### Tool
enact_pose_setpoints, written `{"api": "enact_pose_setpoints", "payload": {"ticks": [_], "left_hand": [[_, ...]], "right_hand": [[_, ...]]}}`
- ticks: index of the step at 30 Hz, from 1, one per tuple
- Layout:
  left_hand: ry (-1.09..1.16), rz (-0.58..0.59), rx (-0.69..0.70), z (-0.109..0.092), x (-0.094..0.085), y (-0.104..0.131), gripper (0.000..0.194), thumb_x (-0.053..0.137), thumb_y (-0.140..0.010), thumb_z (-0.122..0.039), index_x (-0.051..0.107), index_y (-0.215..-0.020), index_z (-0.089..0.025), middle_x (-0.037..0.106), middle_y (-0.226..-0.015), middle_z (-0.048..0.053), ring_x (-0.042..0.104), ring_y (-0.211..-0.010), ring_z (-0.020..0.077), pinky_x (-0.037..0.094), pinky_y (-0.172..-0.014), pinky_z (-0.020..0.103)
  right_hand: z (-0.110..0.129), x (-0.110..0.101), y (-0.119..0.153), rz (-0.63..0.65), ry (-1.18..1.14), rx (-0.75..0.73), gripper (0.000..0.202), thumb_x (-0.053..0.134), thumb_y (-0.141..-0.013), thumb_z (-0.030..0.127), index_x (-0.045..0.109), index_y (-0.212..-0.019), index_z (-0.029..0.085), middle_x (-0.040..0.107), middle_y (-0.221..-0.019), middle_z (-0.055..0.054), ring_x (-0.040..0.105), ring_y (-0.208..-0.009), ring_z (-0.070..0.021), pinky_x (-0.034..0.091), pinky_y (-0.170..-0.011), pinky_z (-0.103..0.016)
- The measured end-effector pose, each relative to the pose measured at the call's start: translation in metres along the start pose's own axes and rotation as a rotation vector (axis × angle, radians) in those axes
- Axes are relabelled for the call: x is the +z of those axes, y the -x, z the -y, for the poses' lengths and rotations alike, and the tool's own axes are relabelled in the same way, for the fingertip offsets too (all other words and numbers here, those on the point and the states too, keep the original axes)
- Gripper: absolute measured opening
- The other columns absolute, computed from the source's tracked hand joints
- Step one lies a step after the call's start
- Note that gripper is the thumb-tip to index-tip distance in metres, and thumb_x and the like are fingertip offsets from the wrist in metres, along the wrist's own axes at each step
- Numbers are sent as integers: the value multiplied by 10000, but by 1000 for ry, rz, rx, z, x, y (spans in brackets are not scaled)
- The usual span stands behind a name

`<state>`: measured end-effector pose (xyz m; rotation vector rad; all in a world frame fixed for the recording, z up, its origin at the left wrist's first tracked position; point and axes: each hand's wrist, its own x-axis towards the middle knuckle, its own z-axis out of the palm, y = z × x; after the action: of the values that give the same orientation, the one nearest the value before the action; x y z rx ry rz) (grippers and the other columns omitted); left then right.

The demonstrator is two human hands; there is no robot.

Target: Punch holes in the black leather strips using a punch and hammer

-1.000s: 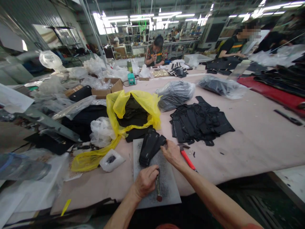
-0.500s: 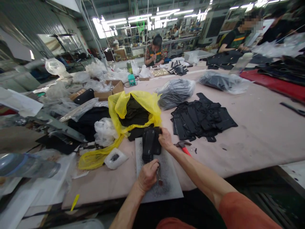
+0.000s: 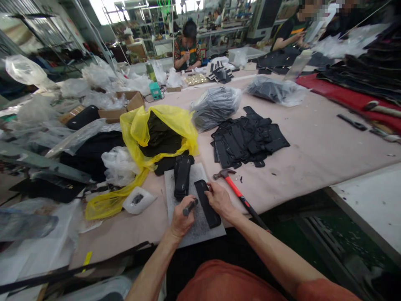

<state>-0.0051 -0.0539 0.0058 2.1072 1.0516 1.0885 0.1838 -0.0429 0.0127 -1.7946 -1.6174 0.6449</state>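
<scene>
My left hand (image 3: 181, 220) is closed around a short metal punch (image 3: 190, 207), its dark round end pointing up to the right. In my right hand (image 3: 222, 203) the long edge of a flat black strip piece (image 3: 205, 201) with rounded corners is pinched. The piece lies slantwise over the grey-white board (image 3: 188, 239), to the right of the punch. Just beyond my left hand, a stack of similar black pieces (image 3: 182, 176) rests on the board's far part. A claw hammer (image 3: 234, 186) with a red and black handle lies right of my right hand.
A yellow bag (image 3: 128, 125) of dark pieces stands behind the board. Right of it lie a pile of black cut pieces (image 3: 247, 136) and a clear-wrapped bundle (image 3: 216, 106). White plastic wrap (image 3: 117, 165) crowds the left. A co-worker (image 3: 188, 50) sits across the table.
My right hand has drawn one black piece from beside the stack toward me. My left hand has tilted the punch. The view has shifted, showing the whole hammer.
</scene>
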Motion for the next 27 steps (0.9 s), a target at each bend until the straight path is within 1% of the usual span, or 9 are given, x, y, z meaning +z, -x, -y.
{"api": "enact_pose_setpoints", "payload": {"ticks": [2,4,7,9,12,16,21,27], "left_hand": [[23,-86,-130,-9,7,-3,196,465,-874,-134,607,-999,-185,684,-1001,72,652,-974,178,537,-889,347],[37,-155,-225,-16,14,-11,164,511,-875,-175,629,-989,-184,696,-966,62,659,-931,184,537,-868,345],[43,-238,-329,-19,21,-27,154,538,-870,-213,660,-959,-183,705,-942,57,659,-916,198,524,-865,348],[36,-259,-370,-17,25,-37,154,541,-868,-229,673,-932,-184,707,-928,55,657,-911,202,514,-869,347],[42,-235,-387,-14,30,-45,148,553,-857,-242,680,-909,-184,711,-915,53,657,-901,203,510,-866,341],[79,-194,-374,-16,38,-44,139,557,-849,-237,678,-900,-191,712,-919,52,656,-905,203,513,-882,354],[109,-154,-332,-16,47,-40,137,562,-839,-224,674,-913,-194,713,-919,51,659,-899,201,521,-893,372],[82,-133,-321,-12,48,-40,147,564,-846,-225,672,-938,-187,713,-932,59,657,-910,205,518,-903,385]], "right_hand": [[0,3,10,-68,18,-12,262,501,-821,205,593,-1064,171,615,-874,-59,576,-812,-192,445,-747,-300],[0,4,18,-114,28,-26,262,487,-824,188,583,-1068,176,603,-909,-67,565,-842,-195,443,-771,-304],[1,5,28,-128,65,-36,260,483,-819,163,585,-1058,183,596,-922,-73,551,-863,-206,429,-793,-320],[1,5,35,-123,99,-14,262,486,-816,154,587,-1056,186,600,-922,-74,545,-862,-212,416,-796,-335],[1,7,44,-128,104,54,295,489,-821,158,578,-1100,186,599,-949,-78,541,-870,-218,404,-804,-353],[-2,8,48,-170,37,127,306,502,-827,182,594,-1118,204,576,-987,-83,529,-945,-236,399,-843,-370],[-5,7,47,-169,-37,125,312,506,-819,162,595,-1113,217,575,-1034,-78,518,-1002,-235,385,-889,-375],[-3,5,46,-161,-54,136,317,509,-815,156,578,-1118,220,585,-1045,-67,514,-1013,-230,370,-912,-379]]}}
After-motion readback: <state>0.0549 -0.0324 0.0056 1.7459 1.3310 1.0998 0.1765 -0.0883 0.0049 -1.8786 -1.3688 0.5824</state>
